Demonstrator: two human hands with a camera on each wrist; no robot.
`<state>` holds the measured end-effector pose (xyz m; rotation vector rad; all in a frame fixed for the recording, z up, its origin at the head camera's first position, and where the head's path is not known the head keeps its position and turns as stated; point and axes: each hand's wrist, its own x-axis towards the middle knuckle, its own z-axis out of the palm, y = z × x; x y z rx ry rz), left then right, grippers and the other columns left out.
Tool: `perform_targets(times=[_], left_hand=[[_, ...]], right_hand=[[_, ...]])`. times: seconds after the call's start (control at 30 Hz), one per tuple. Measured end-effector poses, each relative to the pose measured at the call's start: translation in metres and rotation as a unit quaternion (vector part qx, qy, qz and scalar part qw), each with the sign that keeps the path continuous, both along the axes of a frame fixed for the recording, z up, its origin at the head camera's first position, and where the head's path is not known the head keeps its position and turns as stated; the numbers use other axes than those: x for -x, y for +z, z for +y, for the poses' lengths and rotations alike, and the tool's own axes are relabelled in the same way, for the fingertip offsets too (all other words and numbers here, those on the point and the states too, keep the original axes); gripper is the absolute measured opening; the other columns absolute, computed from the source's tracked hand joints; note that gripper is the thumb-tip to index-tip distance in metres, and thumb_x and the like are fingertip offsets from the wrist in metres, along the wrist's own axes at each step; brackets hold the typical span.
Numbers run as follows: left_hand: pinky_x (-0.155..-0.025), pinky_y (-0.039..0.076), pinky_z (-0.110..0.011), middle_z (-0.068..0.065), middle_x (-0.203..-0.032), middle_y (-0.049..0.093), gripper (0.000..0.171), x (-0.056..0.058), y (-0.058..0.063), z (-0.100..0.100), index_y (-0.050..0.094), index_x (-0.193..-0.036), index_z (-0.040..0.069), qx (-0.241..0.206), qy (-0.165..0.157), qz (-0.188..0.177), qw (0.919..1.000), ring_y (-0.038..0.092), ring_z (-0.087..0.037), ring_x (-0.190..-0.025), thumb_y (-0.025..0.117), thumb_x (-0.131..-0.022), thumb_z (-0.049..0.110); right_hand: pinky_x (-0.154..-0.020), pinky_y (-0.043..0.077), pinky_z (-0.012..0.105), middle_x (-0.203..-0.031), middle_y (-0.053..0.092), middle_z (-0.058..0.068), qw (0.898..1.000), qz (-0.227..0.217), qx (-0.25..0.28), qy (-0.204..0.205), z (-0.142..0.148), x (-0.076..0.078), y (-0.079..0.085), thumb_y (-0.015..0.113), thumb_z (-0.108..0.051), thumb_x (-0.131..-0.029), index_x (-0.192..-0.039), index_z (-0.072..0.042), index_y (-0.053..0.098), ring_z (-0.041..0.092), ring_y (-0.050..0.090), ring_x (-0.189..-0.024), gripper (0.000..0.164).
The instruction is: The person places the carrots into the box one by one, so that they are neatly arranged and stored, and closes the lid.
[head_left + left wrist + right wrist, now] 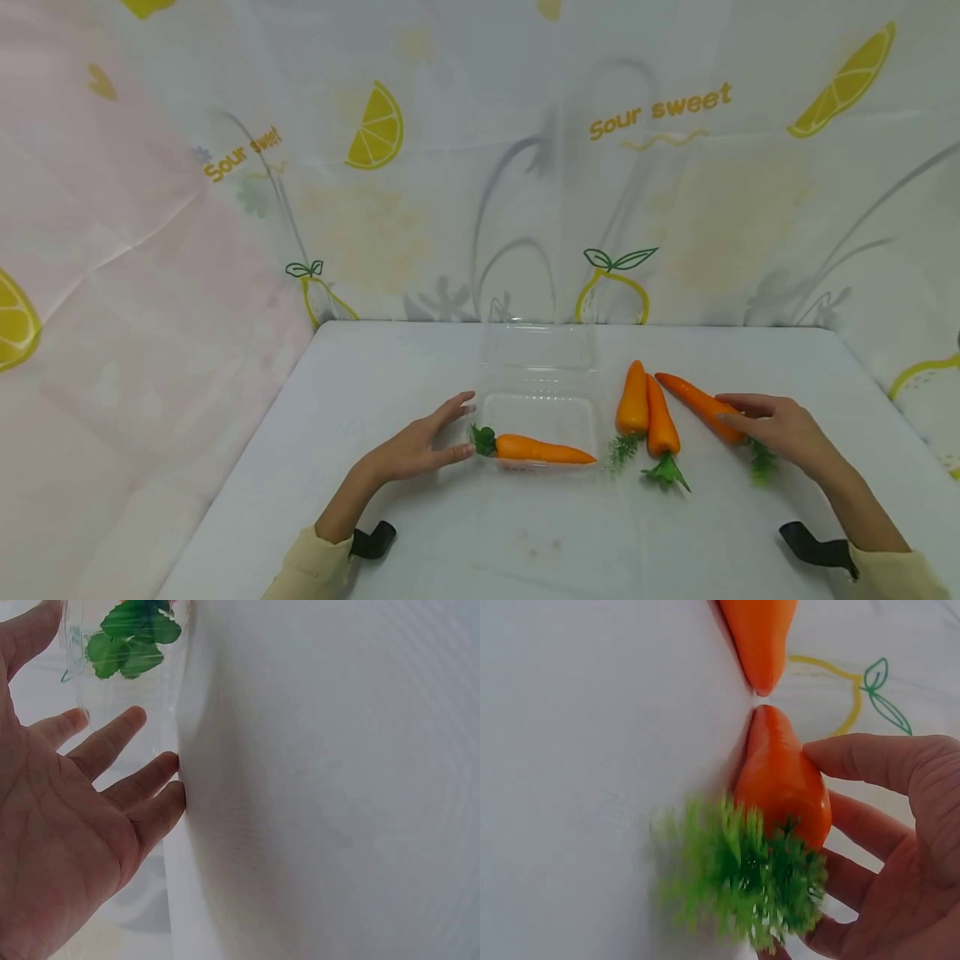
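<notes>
A clear plastic clamshell box [551,410] stands open at mid-table, its lid [536,346] tipped back. Inside, along the front, lies an orange carrot [540,450] with a leafy green top [135,641] at the left. My left hand [416,446] is beside the box's left side, fingers spread and holding nothing; whether a fingertip touches the wall I cannot tell. On the right, my right hand [780,425] pinches another carrot [784,776] near its thick end, thumb on one side and fingers on the other. Its feathery green top [742,874] points toward me.
Two more carrots lie between the box and my right hand: a thick one [633,404] and a slimmer one [662,425], tips pointing away. A patterned cloth [480,167] hangs behind the white table [420,533].
</notes>
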<state>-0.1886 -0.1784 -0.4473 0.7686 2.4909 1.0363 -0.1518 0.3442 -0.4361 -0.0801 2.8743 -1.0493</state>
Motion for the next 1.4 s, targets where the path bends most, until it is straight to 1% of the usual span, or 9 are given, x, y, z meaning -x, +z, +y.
perform_targets(times=[0.27,0.43,0.5,0.57,0.7,0.9,1.07,1.23,1.4], left_hand=[[-0.109,0.030,-0.057,-0.008,-0.154,0.038,0.080,-0.002,0.000,0.000,0.020,-0.158,0.027,0.000,0.003,-0.004,1.0000,0.037,-0.026,-0.140,0.063,-0.094,0.049],[-0.110,0.029,-0.058,-0.008,-0.154,0.038,0.080,-0.001,-0.001,0.000,0.020,-0.158,0.028,0.003,0.003,-0.002,1.0000,0.036,-0.027,-0.140,0.063,-0.094,0.049],[-0.110,0.029,-0.058,-0.008,-0.154,0.038,0.080,-0.001,-0.001,0.001,0.020,-0.158,0.028,0.005,0.003,-0.001,1.0000,0.036,-0.026,-0.141,0.062,-0.094,0.050],[-0.110,0.028,-0.058,-0.007,-0.154,0.039,0.080,-0.001,0.000,0.001,0.020,-0.158,0.028,0.006,0.002,-0.002,1.0000,0.035,-0.026,-0.141,0.062,-0.094,0.050],[-0.109,0.029,-0.058,-0.008,-0.153,0.039,0.080,0.000,0.000,0.000,0.020,-0.158,0.027,0.006,0.001,-0.005,1.0000,0.036,-0.028,-0.140,0.063,-0.094,0.049],[-0.109,0.029,-0.059,-0.007,-0.153,0.040,0.080,0.001,0.000,0.001,0.020,-0.158,0.027,0.006,0.003,-0.003,1.0000,0.036,-0.028,-0.140,0.062,-0.094,0.050],[-0.110,0.028,-0.058,-0.007,-0.153,0.040,0.081,0.001,0.000,0.002,0.019,-0.158,0.028,0.010,0.004,-0.005,0.9999,0.035,-0.027,-0.141,0.063,-0.094,0.050],[-0.109,0.029,-0.059,-0.007,-0.153,0.040,0.081,0.002,0.000,0.002,0.019,-0.158,0.027,0.011,0.002,-0.003,0.9999,0.036,-0.028,-0.140,0.062,-0.094,0.050],[-0.109,0.029,-0.059,-0.008,-0.153,0.040,0.080,0.002,-0.001,0.002,0.020,-0.158,0.026,0.007,0.000,0.000,1.0000,0.036,-0.030,-0.140,0.062,-0.094,0.049]], right_hand=[[-0.079,0.047,0.053,-0.125,0.057,0.033,1.000,-0.002,-0.015,-0.009,0.004,-0.002,0.001,0.061,-0.030,-0.098,-0.130,0.006,0.060,0.047,0.052,-0.109,0.048],[-0.063,0.040,0.037,-0.123,0.057,0.034,0.999,0.001,-0.025,-0.022,0.005,-0.002,-0.001,0.060,-0.031,-0.099,-0.129,0.006,0.061,0.036,0.052,-0.087,0.047],[-0.061,0.036,0.035,-0.122,0.056,0.034,0.999,0.005,-0.031,-0.028,0.005,-0.001,-0.002,0.060,-0.032,-0.098,-0.128,0.005,0.061,0.032,0.049,-0.083,0.048],[-0.063,0.041,0.040,-0.121,0.056,0.035,0.999,0.013,-0.034,-0.032,0.005,0.000,-0.004,0.061,-0.032,-0.098,-0.127,0.006,0.062,0.035,0.050,-0.084,0.047],[-0.077,0.044,0.059,-0.124,0.054,0.039,0.997,0.040,-0.054,-0.039,0.004,0.003,-0.007,0.064,-0.030,-0.096,-0.122,0.007,0.064,0.049,0.049,-0.104,0.046],[-0.081,0.033,0.066,-0.113,0.060,0.036,0.988,0.114,-0.098,-0.044,0.002,0.006,-0.014,0.070,-0.023,-0.089,-0.113,0.004,0.069,0.052,0.047,-0.104,0.036],[-0.091,0.021,0.075,-0.105,0.063,0.033,0.979,0.176,-0.094,-0.041,0.001,0.007,-0.020,0.072,-0.014,-0.084,-0.106,0.002,0.071,0.052,0.043,-0.105,0.027],[-0.098,0.003,0.080,-0.105,0.063,0.033,0.978,0.190,-0.083,-0.036,0.002,0.008,-0.023,0.070,-0.010,-0.085,-0.106,0.000,0.071,0.056,0.036,-0.110,0.024],[-0.098,0.000,0.080,-0.110,0.063,0.032,0.973,0.212,-0.085,-0.023,0.003,0.008,-0.024,0.068,-0.005,-0.083,-0.105,-0.001,0.071,0.056,0.034,-0.112,0.023]])
